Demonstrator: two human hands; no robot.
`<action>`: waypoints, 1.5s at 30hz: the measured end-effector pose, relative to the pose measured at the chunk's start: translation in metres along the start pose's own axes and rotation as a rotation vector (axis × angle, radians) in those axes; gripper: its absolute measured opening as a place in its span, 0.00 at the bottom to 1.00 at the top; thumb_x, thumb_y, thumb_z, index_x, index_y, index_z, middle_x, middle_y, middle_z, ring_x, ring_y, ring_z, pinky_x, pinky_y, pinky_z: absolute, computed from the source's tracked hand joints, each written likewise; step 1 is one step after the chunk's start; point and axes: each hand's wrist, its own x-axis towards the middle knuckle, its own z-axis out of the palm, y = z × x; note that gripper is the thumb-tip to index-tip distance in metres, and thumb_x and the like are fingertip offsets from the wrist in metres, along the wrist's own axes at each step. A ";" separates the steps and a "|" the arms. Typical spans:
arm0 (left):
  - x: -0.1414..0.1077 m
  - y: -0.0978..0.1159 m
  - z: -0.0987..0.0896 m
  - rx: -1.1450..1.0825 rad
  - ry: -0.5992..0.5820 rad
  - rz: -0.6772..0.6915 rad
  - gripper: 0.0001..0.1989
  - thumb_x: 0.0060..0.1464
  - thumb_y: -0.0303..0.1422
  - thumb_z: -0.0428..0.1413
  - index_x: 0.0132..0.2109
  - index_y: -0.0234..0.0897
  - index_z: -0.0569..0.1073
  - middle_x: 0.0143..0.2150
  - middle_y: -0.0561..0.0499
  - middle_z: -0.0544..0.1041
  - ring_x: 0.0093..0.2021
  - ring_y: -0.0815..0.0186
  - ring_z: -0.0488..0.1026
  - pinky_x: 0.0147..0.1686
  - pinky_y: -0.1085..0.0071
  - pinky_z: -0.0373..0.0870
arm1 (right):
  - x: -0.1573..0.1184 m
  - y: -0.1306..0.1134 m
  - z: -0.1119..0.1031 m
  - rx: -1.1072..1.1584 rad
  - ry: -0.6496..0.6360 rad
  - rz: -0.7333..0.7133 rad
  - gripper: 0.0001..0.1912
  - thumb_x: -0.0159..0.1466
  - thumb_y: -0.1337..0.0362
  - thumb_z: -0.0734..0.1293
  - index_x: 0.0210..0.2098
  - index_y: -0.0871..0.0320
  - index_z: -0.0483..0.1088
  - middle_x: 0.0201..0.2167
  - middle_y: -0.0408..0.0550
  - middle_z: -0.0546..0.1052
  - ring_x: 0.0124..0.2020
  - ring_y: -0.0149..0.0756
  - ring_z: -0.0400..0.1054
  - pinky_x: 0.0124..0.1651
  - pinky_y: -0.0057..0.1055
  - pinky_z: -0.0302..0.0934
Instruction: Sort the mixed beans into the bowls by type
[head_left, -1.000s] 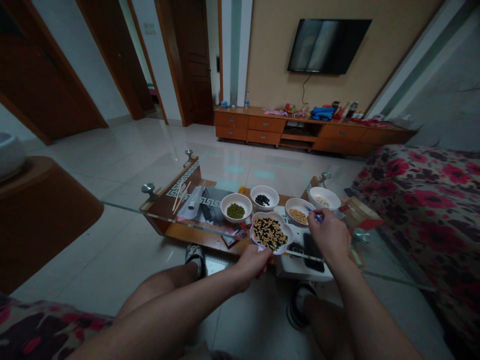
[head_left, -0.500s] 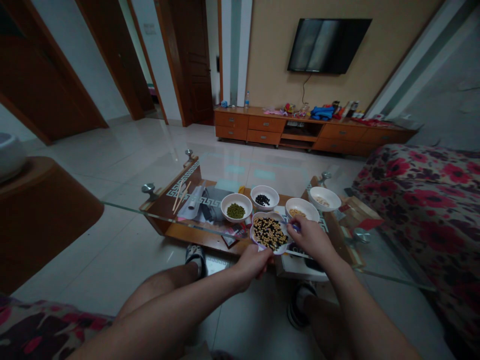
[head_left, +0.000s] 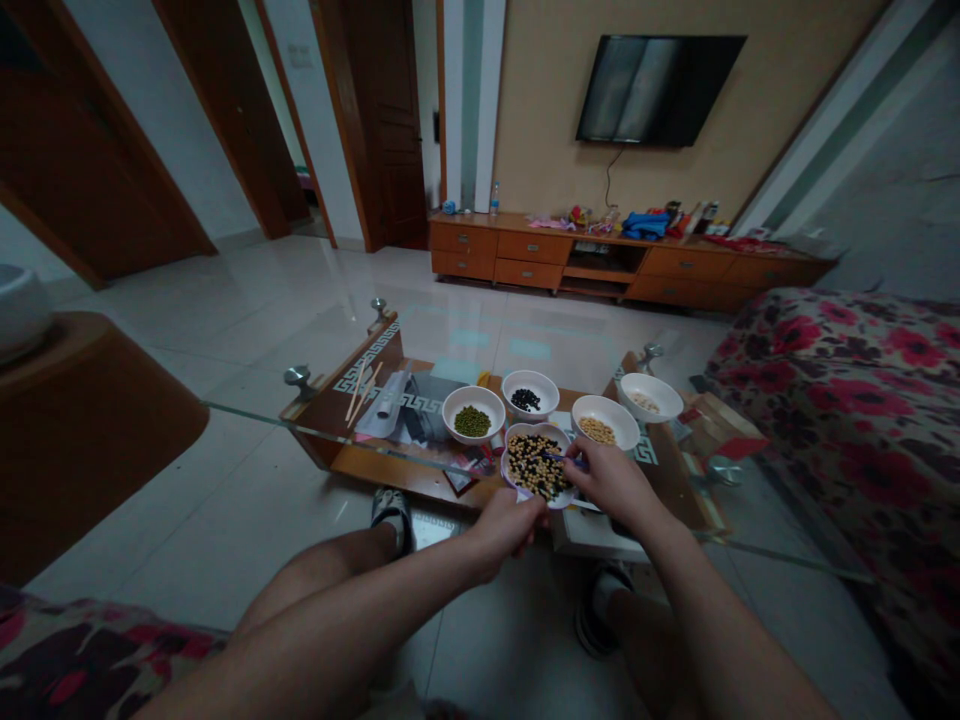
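A scalloped white bowl [head_left: 534, 467] of mixed black and yellow beans is gripped at its rim by the curled left hand [head_left: 506, 527], at the near edge of the glass counter [head_left: 255, 412]. A thin blue tool [head_left: 559, 457] is pinched in the closed right hand [head_left: 611, 482], its tip over the beans. Smooth white bowls [head_left: 606, 422] stand just beyond.

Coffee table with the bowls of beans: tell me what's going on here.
A person sits at a glass-topped coffee table. Their left hand holds the rim of a white bowl of mixed black and yellow beans. Their right hand holds a thin blue-handled tool, its tip over the beans in that bowl. Nearby stand white bowls of green mung beans, black beans, yellow soybeans and pale beans.
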 end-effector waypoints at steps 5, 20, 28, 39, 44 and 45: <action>-0.001 0.000 0.000 0.008 -0.001 -0.001 0.10 0.52 0.35 0.50 0.26 0.36 0.66 0.17 0.58 0.60 0.15 0.75 0.54 0.13 0.78 0.47 | -0.001 0.002 0.001 0.000 -0.003 0.002 0.10 0.60 0.58 0.61 0.33 0.57 0.70 0.28 0.48 0.76 0.27 0.34 0.67 0.27 0.27 0.48; -0.001 0.000 0.000 0.004 -0.015 0.010 0.09 0.51 0.34 0.49 0.27 0.36 0.66 0.18 0.57 0.61 0.15 0.74 0.54 0.13 0.77 0.48 | 0.001 -0.001 0.000 0.004 -0.055 -0.056 0.11 0.62 0.59 0.60 0.36 0.57 0.71 0.31 0.49 0.77 0.32 0.36 0.70 0.32 0.28 0.54; -0.002 0.001 0.000 -0.002 -0.015 0.013 0.08 0.51 0.34 0.49 0.27 0.36 0.66 0.18 0.57 0.61 0.15 0.74 0.55 0.13 0.77 0.48 | 0.000 -0.001 0.000 -0.016 -0.039 -0.063 0.11 0.63 0.59 0.60 0.37 0.56 0.71 0.32 0.49 0.77 0.34 0.37 0.70 0.32 0.29 0.55; 0.000 -0.001 0.000 0.011 -0.009 0.012 0.10 0.53 0.36 0.50 0.27 0.36 0.66 0.18 0.57 0.61 0.15 0.74 0.54 0.13 0.77 0.48 | 0.000 0.001 0.000 -0.002 -0.030 -0.093 0.11 0.63 0.58 0.60 0.36 0.55 0.71 0.32 0.49 0.77 0.33 0.37 0.70 0.32 0.28 0.54; 0.001 -0.002 0.000 -0.020 -0.014 0.025 0.07 0.52 0.34 0.50 0.29 0.36 0.66 0.21 0.56 0.64 0.15 0.74 0.54 0.13 0.77 0.48 | 0.001 0.003 0.000 0.024 -0.006 -0.095 0.11 0.64 0.58 0.60 0.37 0.55 0.71 0.33 0.49 0.78 0.33 0.36 0.70 0.33 0.28 0.55; 0.000 -0.001 0.000 -0.022 -0.013 0.024 0.07 0.52 0.34 0.50 0.29 0.36 0.66 0.21 0.56 0.64 0.15 0.74 0.55 0.13 0.77 0.48 | 0.001 0.004 0.001 0.028 -0.007 -0.091 0.11 0.63 0.58 0.60 0.37 0.55 0.71 0.33 0.49 0.78 0.33 0.36 0.70 0.34 0.28 0.55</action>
